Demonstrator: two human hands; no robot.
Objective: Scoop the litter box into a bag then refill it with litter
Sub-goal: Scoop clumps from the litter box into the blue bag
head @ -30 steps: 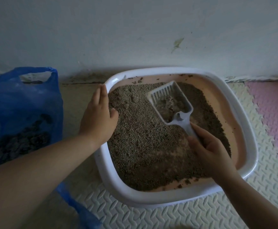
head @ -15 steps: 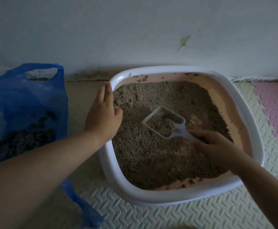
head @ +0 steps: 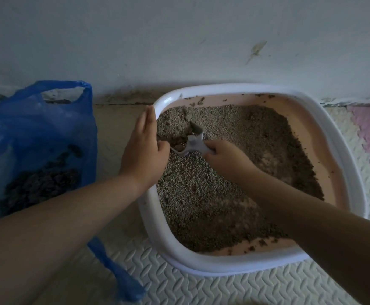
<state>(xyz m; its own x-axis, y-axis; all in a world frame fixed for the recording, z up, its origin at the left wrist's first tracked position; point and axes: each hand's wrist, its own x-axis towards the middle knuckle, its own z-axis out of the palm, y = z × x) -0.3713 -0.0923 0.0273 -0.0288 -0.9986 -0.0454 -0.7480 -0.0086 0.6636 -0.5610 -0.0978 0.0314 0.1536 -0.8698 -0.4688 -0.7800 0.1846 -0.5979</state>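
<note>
Under both hands sits a square white plastic litter box (head: pixel 201 264) with a pink inside, holding grey granular litter (head: pixel 223 194). Left of the left hand (head: pixel 143 155) stands a blue plastic bag (head: pixel 36 133) with dark clumps (head: pixel 43 186) in it. That hand lies on the box's left rim, fingers straight. Just right of it, the right hand (head: pixel 226 157) grips a small white plastic scoop (head: pixel 194 143) dug into the litter.

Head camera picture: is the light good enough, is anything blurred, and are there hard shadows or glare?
Head view: the light is dim and bluish, with no glare. The white plastic scoop held by the right hand looks soft, probably from motion. The grey litter grains are fairly sharp. Shadows are soft, without hard edges. The dark contents of the translucent blue plastic bag are hard to make out.
</note>
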